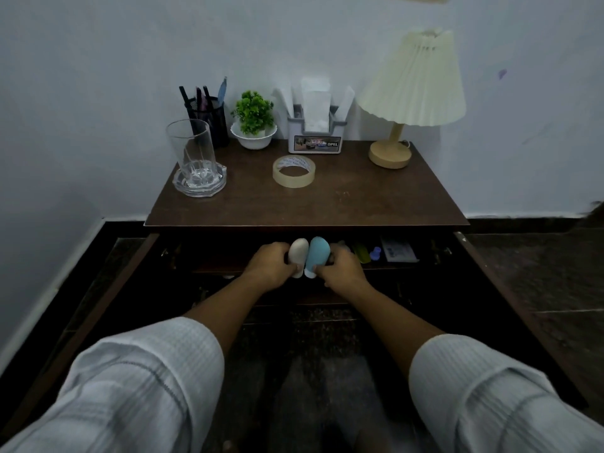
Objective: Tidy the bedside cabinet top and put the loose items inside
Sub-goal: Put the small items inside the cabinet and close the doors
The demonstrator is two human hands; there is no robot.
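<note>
Left hand (270, 269): fingers curl round smooth cream rounded bottle (299, 252) above open drawer (219, 255).
Right hand (341, 270): grips matte blue rounded bottle (317, 255) touching it.
Writing: grey napkin holder (315, 138) reads "OPEL".

Bedroom: bedside cabinet (307, 204) bearing pleated lamp (413, 89).

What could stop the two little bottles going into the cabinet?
Nothing visible. The doors stand open, and the left hand and right hand hold the cream bottle and blue bottle at the shelf's front. Small items lie further right.
</note>
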